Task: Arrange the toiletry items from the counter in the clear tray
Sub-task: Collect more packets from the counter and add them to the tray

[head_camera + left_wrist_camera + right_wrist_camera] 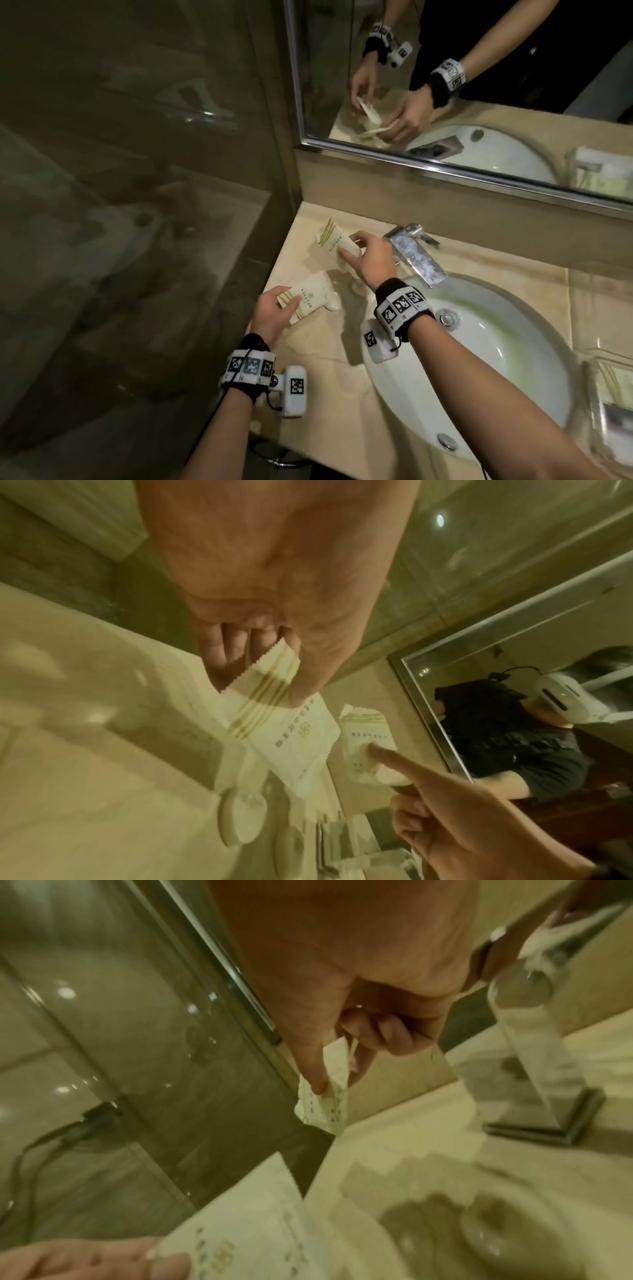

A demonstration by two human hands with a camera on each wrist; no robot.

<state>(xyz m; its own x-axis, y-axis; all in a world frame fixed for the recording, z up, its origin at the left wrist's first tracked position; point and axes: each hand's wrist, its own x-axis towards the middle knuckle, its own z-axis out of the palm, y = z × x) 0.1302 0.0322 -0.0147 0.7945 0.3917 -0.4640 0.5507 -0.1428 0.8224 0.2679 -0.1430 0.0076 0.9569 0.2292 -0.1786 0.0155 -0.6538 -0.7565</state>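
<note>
Both hands busy at the L end of the counter (342, 394), approx 9–10 o'clock from the sink (479, 359).

L hand (272, 317): pinches near sachet (308, 296) by its striped, serrated end, thumb on top, fingers under (clear in L wrist view). Sachet looks partly lifted; can't tell if its far end touches the counter.

R hand (368, 258): thumb + forefinger clamped on far sachet (334, 240), up at 12 o'clock from the near one, just left of the tap (416, 251). R wrist view shows the packet edge nipped between the fingertips, other fingers curled.

Small pale round items, maybe caps or soaps (334, 305), lie on counter at 3 o'clock of the near sachet; too blurred to name.

Clear tray (596, 407): far R edge of head view, other side of the sink, approx 3–4 o'clock from it. Already has some packets inside; contents indistinct.

Progress, my read: partway. Some items in tray, two sachets in hand but well apart from it, small round bits on counter untouched. Left to do: carry both across the basin, set in tray, return for remainder.
</note>
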